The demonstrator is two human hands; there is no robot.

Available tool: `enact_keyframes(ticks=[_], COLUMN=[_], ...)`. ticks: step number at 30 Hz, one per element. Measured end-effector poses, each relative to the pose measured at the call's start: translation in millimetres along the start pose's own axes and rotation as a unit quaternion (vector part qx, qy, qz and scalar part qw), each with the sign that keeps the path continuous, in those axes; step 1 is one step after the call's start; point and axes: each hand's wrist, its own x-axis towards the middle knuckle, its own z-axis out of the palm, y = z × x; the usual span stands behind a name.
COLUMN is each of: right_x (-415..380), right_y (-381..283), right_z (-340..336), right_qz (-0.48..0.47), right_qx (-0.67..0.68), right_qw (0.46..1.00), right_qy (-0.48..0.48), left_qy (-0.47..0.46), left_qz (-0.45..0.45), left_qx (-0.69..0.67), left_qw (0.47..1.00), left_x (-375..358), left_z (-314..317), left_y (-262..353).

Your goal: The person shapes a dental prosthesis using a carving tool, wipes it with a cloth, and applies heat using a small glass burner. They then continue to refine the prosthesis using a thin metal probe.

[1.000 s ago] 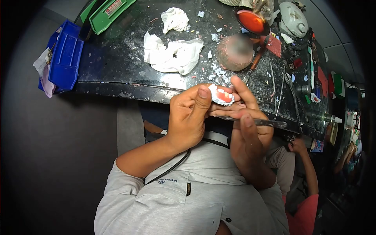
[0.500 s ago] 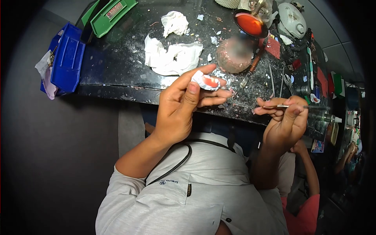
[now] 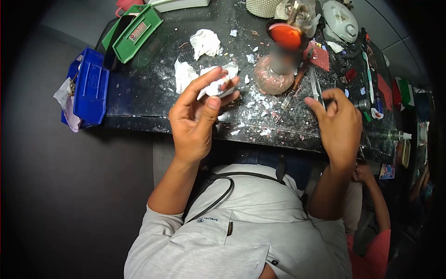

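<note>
In my left hand (image 3: pixel 193 118) is a small white plaster dental model (image 3: pixel 217 87) with a bit of pink on it, gripped between thumb and fingers above the table. My right hand (image 3: pixel 341 128) hovers by the table's front right, thumb and forefinger apart, close beside a slim metal tool (image 3: pixel 315 86). Its other fingers curl under, partly hidden. Crumpled white tissue (image 3: pixel 185 74) lies behind the model. Left of the metal tool stands a round, pink-smeared burner (image 3: pixel 272 79), its top blurred. A dark-rimmed pan of red wax (image 3: pixel 286 36) is just behind it.
White and pink scraps (image 3: pixel 260 104) litter the black tabletop (image 3: pixel 148 93). A wooden-handled tool (image 3: pixel 297 81), pink wax sheet (image 3: pixel 319 58) and toothbrush (image 3: pixel 369 76) lie to the right. Blue (image 3: pixel 91 90) and green bins (image 3: pixel 138 35) stand left. Another person's arm (image 3: pixel 375 195) shows at lower right.
My right hand has turned palm-down and moved up over the table; the thin tool is no longer seen across its fingers. My left hand, still holding the dental model, has shifted left.
</note>
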Motion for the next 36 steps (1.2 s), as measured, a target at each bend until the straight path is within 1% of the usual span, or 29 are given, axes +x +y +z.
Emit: enact_keyframes(ticks=[1,2,3,4,6,7,9,13,14,15,18,19,21,22,23,25,29,32,36], right_x=[1,3,5,7,12,12,14,16,18,18,14,11,5,3,3,2,4,3,3], right_y=[-3,-2,-2,-4,-9,-12,-18,-20,-18,-18,-21,-21,-22,-23,-25,-26,-28,-28,-30], right_z=[6,16,27,37,53,55,59,66,70,69,65,68,73,73,73,71,74,75,75], right_qz=[0.003,-0.092,-0.185,-0.182,-0.256,-0.255,-0.240,-0.230,-0.240,-0.239,-0.305,-0.304,-0.304,-0.321,-0.319,-0.346,-0.376,-0.379,-0.391], right_qx=[0.004,0.051,0.096,0.098,0.073,0.075,0.061,0.060,0.068,0.073,0.162,0.166,0.311,0.312,0.314,0.313,0.326,0.334,0.339], right_qw=[1.000,0.994,0.976,0.976,0.958,0.958,0.966,0.966,0.961,0.961,0.926,0.926,0.898,0.891,0.891,0.883,0.866,0.863,0.855], right_qy=[0.001,0.033,0.065,0.068,0.106,0.108,0.079,0.101,0.122,0.121,0.150,0.148,0.074,0.081,0.080,0.050,0.046,0.024,0.024], left_qy=[-0.004,0.011,0.025,0.025,0.024,0.029,0.036,0.049,0.049,0.050,0.061,0.061,0.063,0.063,0.057,0.052,0.041,0.037,0.032], left_qz=[-0.001,-0.001,-0.001,-0.005,-0.014,-0.022,-0.019,-0.009,-0.005,-0.001,0.002,0.000,0.008,0.006,0.014,0.020,0.038,0.047,0.053], left_qx=[0.002,-0.006,-0.014,-0.023,-0.021,-0.020,-0.011,-0.007,-0.005,-0.003,-0.018,-0.014,-0.039,-0.037,-0.047,-0.056,-0.055,-0.056,-0.045], left_qw=[1.000,1.000,1.000,0.999,0.999,0.999,0.999,0.999,0.999,0.999,0.998,0.998,0.997,0.997,0.997,0.997,0.997,0.997,0.997], left_x=[2,4,5,6,7,8,8,10,11,13,18,19,20,19,19,19,19,18,17], left_z=[-1,-1,-1,-4,-6,-7,-7,-10,-12,-14,-15,-16,-16,-16,-15,-15,-15,-14,-15], left_y=[0,1,1,0,-1,-2,-3,-4,-5,-6,-9,-11,-15,-17,-18,-18,-18,-18,-20])
